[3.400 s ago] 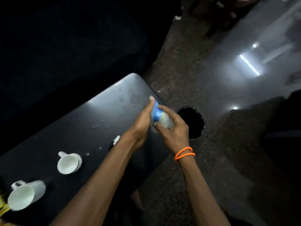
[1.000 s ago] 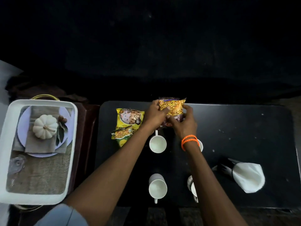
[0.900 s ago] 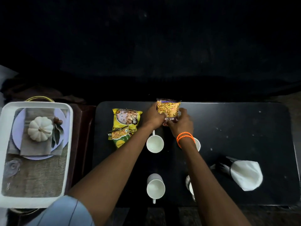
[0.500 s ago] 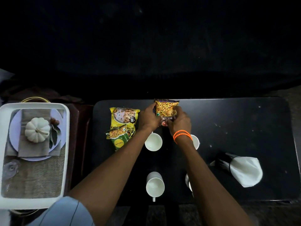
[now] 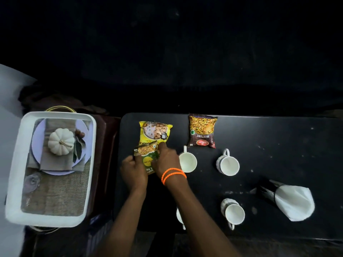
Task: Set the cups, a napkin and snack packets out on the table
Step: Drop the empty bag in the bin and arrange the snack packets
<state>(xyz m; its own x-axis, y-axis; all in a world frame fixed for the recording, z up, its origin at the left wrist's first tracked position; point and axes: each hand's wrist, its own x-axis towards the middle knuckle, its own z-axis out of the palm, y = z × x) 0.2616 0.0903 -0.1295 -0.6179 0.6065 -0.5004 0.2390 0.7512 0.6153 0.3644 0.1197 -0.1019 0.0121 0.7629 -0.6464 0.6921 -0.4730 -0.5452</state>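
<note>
Looking down from your head camera, you see a matte black table (image 5: 278, 145) with rounded corners, flecked with pale specks. Three glossy foil snack packets lie on it: a maroon "Mixture" packet (image 5: 202, 131) lying apart near the far edge, a yellow packet (image 5: 155, 132) printed with nuts, and a smaller green packet (image 5: 147, 157) overlapping the yellow one's near end. Four white ceramic cups stand on the table: one smooth (image 5: 187, 161) just right of your wrist, two ribbed ones (image 5: 228, 164) (image 5: 233, 212), and a fourth (image 5: 180, 217) mostly hidden behind your right forearm. One white napkin (image 5: 294, 204) sits rolled in a dark cone-shaped holder (lying on its side) at the right. Your left hand (image 5: 133, 172) and right hand (image 5: 166, 160) both pinch the green packet, one on each side. Left of the table, a white rectangular tray (image 5: 14, 164) holds one small white pumpkin (image 5: 60, 141) on woven cloth.
</note>
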